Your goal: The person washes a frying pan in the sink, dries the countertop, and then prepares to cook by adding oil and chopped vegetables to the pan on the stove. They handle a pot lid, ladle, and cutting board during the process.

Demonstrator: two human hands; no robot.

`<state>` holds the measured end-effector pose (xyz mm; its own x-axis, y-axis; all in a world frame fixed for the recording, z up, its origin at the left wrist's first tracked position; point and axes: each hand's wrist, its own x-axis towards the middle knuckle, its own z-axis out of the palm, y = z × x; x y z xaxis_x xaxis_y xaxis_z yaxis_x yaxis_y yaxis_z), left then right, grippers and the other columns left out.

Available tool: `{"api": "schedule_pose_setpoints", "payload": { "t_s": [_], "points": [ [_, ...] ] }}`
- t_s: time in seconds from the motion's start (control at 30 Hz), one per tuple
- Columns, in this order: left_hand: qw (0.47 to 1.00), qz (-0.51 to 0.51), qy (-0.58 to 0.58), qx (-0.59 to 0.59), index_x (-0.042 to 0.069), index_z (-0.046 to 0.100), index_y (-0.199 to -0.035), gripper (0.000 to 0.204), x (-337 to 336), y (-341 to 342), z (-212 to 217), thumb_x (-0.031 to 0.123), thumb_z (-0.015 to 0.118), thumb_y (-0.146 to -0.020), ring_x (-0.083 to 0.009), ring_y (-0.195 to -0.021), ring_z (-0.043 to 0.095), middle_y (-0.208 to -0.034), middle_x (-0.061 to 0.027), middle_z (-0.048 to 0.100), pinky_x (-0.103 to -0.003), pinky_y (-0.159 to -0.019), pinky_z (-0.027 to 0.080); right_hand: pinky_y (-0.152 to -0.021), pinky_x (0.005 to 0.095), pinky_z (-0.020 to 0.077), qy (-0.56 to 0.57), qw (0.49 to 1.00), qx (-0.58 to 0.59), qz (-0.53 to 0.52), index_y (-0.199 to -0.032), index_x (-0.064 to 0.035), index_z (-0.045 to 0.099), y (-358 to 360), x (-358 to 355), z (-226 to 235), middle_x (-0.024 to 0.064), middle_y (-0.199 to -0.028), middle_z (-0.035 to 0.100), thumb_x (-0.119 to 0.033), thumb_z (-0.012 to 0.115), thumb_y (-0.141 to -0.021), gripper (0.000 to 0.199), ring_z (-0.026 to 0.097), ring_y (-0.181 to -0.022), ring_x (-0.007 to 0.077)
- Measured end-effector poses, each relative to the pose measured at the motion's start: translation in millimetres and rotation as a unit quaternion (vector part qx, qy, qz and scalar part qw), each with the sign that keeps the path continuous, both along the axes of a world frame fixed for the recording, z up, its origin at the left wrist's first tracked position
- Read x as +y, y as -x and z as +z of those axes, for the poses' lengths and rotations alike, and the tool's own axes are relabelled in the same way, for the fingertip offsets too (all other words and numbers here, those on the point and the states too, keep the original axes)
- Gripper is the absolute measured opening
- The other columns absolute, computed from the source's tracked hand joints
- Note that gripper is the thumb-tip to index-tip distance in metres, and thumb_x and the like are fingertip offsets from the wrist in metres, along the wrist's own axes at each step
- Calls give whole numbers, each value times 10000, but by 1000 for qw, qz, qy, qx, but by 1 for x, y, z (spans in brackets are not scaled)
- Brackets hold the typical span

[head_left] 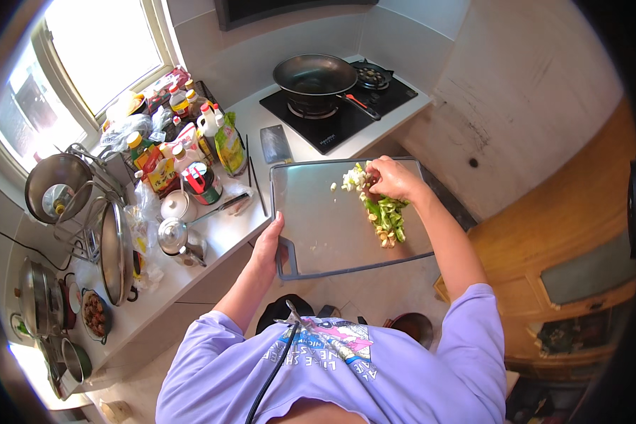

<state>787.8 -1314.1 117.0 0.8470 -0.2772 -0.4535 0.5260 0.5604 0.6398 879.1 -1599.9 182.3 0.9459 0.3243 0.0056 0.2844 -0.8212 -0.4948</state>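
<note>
Left hand (267,244) grips grey cutting board (332,219) at its handle corner, held level. Right hand (392,178), fingers curled, rakes chopped green vegetables (387,215). Next: steady board near wok (316,78).

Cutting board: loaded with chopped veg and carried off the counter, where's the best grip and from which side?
Take the grey cutting board by its slotted handle at the near-left corner, coming from the person's own side; the left hand already grips there. The chopped green vegetables sit toward the right edge under the right hand, so a second grip on that edge would probably balance it.
</note>
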Motion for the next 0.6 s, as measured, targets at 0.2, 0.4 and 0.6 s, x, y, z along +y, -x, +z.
{"api": "schedule_pose_setpoints", "payload": {
  "t_s": [0.2, 0.4, 0.6],
  "points": [
    [999, 14, 32, 26, 73, 505, -1081, 424, -20, -76, 11, 421, 481, -840, -205, -852, 583, -1008, -73, 580, -343, -732, 488, -739, 303, 447, 0, 998, -7, 63, -999, -4, 502, -99, -10, 18, 127, -906, 499, -125, 706, -566, 494, 532, -821, 231],
    [999, 52, 3, 6, 56, 515, -1044, 414, -34, -157, 35, 408, 519, -824, -183, -819, 585, -959, -75, 588, -329, -709, 490, -727, 311, 440, 23, 995, 26, 94, -1024, -8, 483, -190, -18, 40, 132, -918, 484, -140, 708, -556, 536, 521, -831, 242],
    [996, 87, 30, -17, 61, 531, -981, 377, -47, -230, 28, 397, 548, -812, -156, -714, 595, -850, -67, 604, -292, -599, 493, -688, 306, 432, -2, 994, 44, 103, -1022, -9, 483, -263, -17, 47, 106, -868, 488, -135, 696, -575, 512, 513, -780, 218]
  ]
}}
